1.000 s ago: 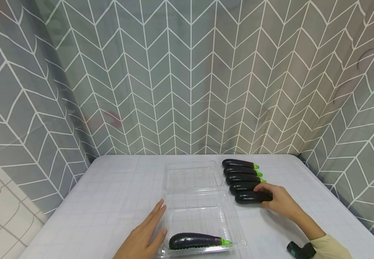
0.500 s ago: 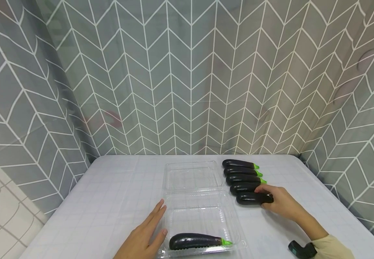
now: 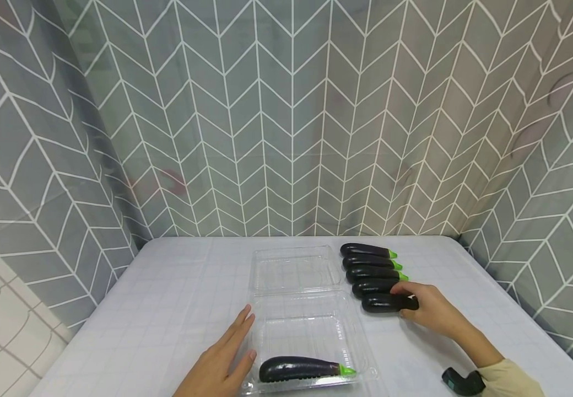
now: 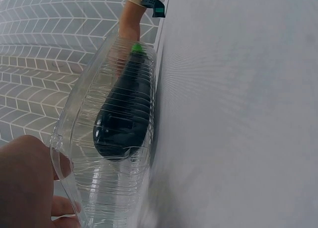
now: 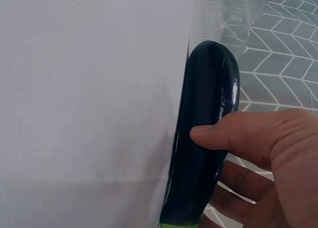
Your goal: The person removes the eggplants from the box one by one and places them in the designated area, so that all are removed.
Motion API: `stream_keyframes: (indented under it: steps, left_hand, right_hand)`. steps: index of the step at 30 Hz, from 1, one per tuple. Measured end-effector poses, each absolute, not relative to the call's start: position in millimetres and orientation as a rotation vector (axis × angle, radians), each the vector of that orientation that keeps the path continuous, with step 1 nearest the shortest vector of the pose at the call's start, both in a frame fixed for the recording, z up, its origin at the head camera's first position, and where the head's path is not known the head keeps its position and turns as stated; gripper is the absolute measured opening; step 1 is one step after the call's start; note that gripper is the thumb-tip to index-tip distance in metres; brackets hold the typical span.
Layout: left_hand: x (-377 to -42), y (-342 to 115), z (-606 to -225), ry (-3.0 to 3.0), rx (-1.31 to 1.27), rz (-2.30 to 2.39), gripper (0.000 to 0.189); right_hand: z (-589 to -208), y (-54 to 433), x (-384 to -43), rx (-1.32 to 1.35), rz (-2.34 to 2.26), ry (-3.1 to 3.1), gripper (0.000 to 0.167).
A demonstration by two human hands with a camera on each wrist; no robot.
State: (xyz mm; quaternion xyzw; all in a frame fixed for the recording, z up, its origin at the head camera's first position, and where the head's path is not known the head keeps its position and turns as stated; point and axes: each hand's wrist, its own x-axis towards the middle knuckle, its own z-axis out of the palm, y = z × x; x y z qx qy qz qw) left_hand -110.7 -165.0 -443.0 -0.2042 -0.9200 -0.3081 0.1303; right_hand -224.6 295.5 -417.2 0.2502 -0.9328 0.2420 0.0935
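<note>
My right hand (image 3: 432,310) grips the nearest eggplant (image 3: 385,302) of a row at the right, near its stem end. In the right wrist view the thumb lies along one side of that dark eggplant (image 5: 208,104), with the fingers partly hidden behind it. A clear plastic clamshell box (image 3: 296,331) lies unfolded in the middle, its lid (image 3: 293,270) towards the back. One eggplant with a green stem (image 3: 298,369) lies in the box's near part. My left hand (image 3: 219,358), fingers extended, touches the box's left edge.
Several more eggplants (image 3: 368,263) lie side by side behind the held one, green stems to the right. The white table (image 3: 182,286) meets a grey patterned curtain (image 3: 291,138) at the back and sides. A dark band (image 3: 462,381) is on the right wrist.
The right hand and the nearest eggplant have shifted very slightly to the right, leaving a little more of a gap from the box. The left hand stays in place.
</note>
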Motion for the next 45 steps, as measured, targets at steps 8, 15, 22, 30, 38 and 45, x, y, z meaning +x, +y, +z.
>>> stream_keyframes:
  steps: [8,15,22,30,38,45]
  left_hand:
    - [-109.7,-165.6,-442.3,-2.670,-0.584,-0.889,0.063]
    - [-109.8,-166.4,-441.5,-2.689,-0.575,-0.904,0.064]
    - [-108.7,-167.5,-439.1,-2.677,-0.593,-0.890,0.063]
    - [-109.3,-166.8,-442.0,-2.650,-0.605,-0.893,0.062]
    - [-110.1,-166.6,-442.3,-2.642,-0.611,-0.871,0.063]
    - [-108.4,-166.8,-441.0,-2.671,-0.610,-0.918,0.062]
  right_hand:
    - [-419.1,293.9,-226.4,0.754,0.713,-2.747,0.041]
    - [-413.8,292.9,-224.4,0.796,0.675,-2.754,0.042]
    - [-394.0,282.3,-219.3,0.871,0.625,-2.712,0.041]
    - [-376.1,251.6,-208.6,0.932,0.691,-2.570,0.035]
    - [-369.2,215.4,-198.4,1.048,0.726,-2.450,0.036]
    - [-370.0,192.5,-192.1,1.211,0.808,-2.438,0.033]
